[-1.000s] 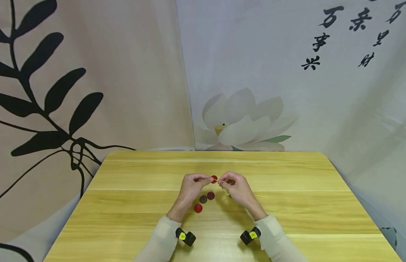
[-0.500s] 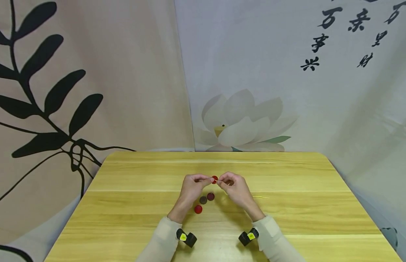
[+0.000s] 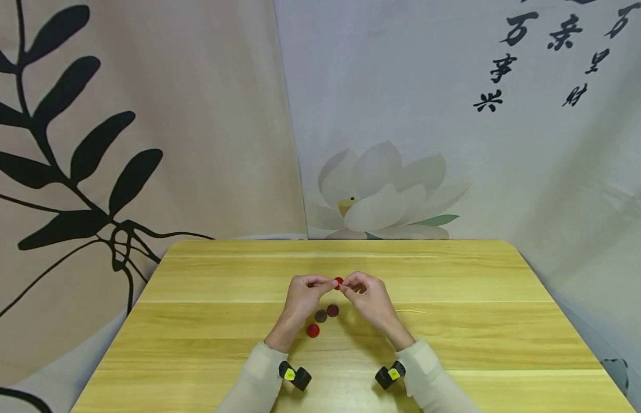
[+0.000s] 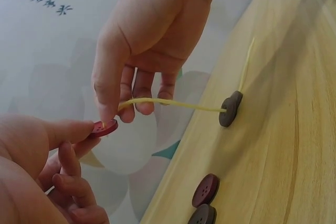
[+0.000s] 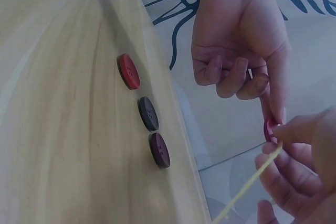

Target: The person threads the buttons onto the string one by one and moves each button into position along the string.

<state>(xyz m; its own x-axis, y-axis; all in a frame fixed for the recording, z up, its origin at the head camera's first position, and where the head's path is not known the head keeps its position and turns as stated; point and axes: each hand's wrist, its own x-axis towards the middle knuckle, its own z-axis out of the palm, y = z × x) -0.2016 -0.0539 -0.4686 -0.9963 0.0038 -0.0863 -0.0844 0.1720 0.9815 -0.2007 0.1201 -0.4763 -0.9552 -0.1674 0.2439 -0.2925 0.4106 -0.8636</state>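
Note:
My left hand [image 3: 303, 294] pinches a red four-hole button [image 4: 106, 128] by its edge, raised over the far half of the table. Close on its right, my right hand [image 3: 370, 296] has thumb and forefinger at the button's holes, pinching a yellow cord [image 4: 173, 103]. In the left wrist view the cord runs from those fingers to two brown buttons [image 4: 229, 111] threaded on it, lying on the wood. The fingertips hide part of the red button and the cord's tip.
Three loose buttons lie on the wooden table [image 3: 206, 344] between the forearms: a red button [image 3: 313, 330], a grey-brown button [image 3: 321, 316] and a dark maroon button [image 3: 333, 310]. The cord's tail [image 3: 410, 311] stretches out right of the right wrist. A printed curtain [image 3: 222, 115] hangs behind.
My right hand has moved slightly left, bringing its fingertips and the cord up to the red button. The left hand keeps its pinch on the button almost in place.

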